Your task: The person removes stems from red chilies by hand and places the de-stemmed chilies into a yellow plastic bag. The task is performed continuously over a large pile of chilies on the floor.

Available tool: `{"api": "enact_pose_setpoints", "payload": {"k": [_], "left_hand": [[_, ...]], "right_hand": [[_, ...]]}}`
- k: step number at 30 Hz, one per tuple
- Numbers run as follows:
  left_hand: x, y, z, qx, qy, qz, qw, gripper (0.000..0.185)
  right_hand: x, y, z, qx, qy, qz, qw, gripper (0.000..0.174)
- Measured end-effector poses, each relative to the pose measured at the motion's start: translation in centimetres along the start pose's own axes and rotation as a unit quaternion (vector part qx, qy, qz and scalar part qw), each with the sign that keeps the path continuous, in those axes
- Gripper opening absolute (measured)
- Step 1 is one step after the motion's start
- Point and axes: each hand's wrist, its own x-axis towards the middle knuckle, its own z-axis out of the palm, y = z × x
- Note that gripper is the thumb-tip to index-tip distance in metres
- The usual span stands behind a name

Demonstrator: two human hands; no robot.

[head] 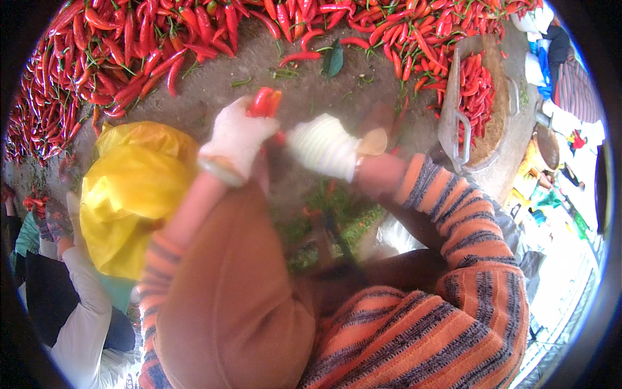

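Fingers of my left hand point(238, 136), in a pale glove, are closed around red chili peppers point(262, 102) whose upper ends stick out above the fist. Just to its right is my right hand point(324, 146), in a striped whitish glove and blurred by motion. Its fingertips point toward the left hand, a small gap apart. Whether they grip anything cannot be made out. Between the two hands a blurred bit of red shows. Beyond them, a large heap of red chili peppers point(146, 39) spreads over the concrete floor point(272, 63).
A yellow plastic bag point(131, 194) stands left of my knee. At right, a cut-open container with handles point(461, 141) holds more chilies. Green stems point(340, 219) litter the ground between my legs. Another person's sleeve point(87, 291) is at far left. A green leaf point(333, 59) lies near the heap.
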Motion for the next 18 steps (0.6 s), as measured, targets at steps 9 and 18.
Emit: {"api": "enact_pose_setpoints", "payload": {"k": [9,18], "left_hand": [[0.7,-1.7,0.5,-0.275,-0.027,-0.017,0.961,0.029],[0.5,-2.7,0.5,-0.607,-0.057,-0.095,0.787,0.027]], "right_hand": [[0.2,4.1,-0.9,-0.048,-0.067,-0.146,0.986,0.009],[5.2,12.7,-1.9,-0.128,0.233,0.170,0.949,0.029]]}}
